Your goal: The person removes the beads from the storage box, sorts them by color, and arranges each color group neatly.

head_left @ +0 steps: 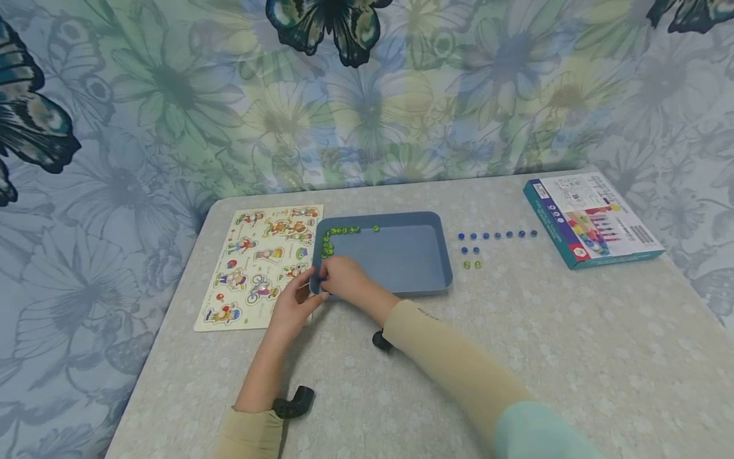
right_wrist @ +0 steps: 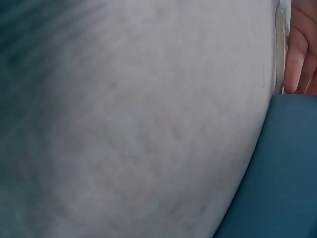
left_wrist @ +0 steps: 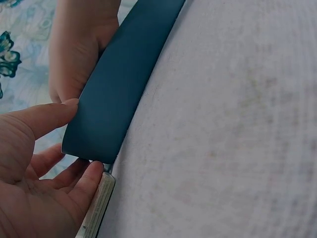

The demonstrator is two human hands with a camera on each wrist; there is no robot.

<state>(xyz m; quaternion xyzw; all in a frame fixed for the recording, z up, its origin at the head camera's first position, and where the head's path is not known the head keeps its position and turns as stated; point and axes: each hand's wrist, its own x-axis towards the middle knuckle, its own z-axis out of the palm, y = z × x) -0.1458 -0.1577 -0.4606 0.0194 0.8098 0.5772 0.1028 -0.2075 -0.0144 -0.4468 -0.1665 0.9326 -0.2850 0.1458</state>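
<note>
A shallow blue-grey tray (head_left: 395,261) lies on the table. Small round green beads (head_left: 344,231) line its back left and left side, and a lone green bead (head_left: 376,228) sits further right. My left hand (head_left: 291,307) holds the tray's near left corner, thumb at the near wall and fingers at the left side; the left wrist view shows its thumb (left_wrist: 54,116) on the rim. Over the inside of that corner, my right hand (head_left: 348,279) points down with bent fingers. Its fingertips are hidden, so I cannot tell whether they pinch a bead.
Left of the tray, partly beneath its edge, lies a cream picture board (head_left: 241,280). To the right are a row of blue beads (head_left: 497,236), two more blue and two green beads (head_left: 472,264). A flat game box (head_left: 596,220) lies at the back right, near the patterned curtain.
</note>
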